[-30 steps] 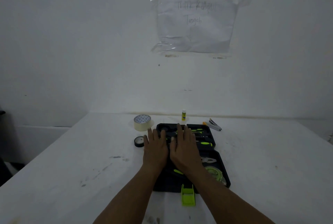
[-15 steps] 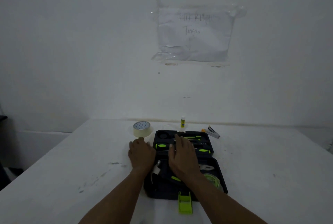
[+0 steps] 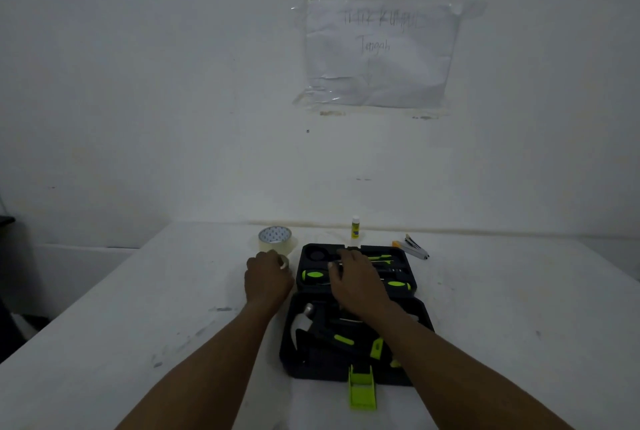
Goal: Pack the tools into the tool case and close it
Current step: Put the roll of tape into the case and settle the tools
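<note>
A: Status of the case (image 3: 353, 370)?

B: It lies open flat on the table (image 3: 519, 308), just in front of the person. The far half holds green-handled tools (image 3: 313, 275) in their slots. The near half holds a hammer (image 3: 304, 322). The green latch (image 3: 362, 386) hangs over the near edge.

A: Hands?

B: The right hand (image 3: 356, 282) rests palm-down on the far half, fingers spread across the tools; whether it grips anything cannot be told. The left hand (image 3: 268, 277) sits on the table just left of the case, curled over a small item (image 3: 284, 260) that is mostly hidden. It appears to be grasping it.

A: Step in hand?

B: Judged: packing is not finished. The round recess (image 3: 315, 254) in the far half looks empty.

A: Next move?

B: Probably bring the left-hand item over and seat it there. Then fold one half over and fasten the latch.

A: Surroundings?

B: A tape roll (image 3: 275, 239), a glue stick (image 3: 355, 227) and a cutter (image 3: 414, 249) lie beyond the case.
</note>
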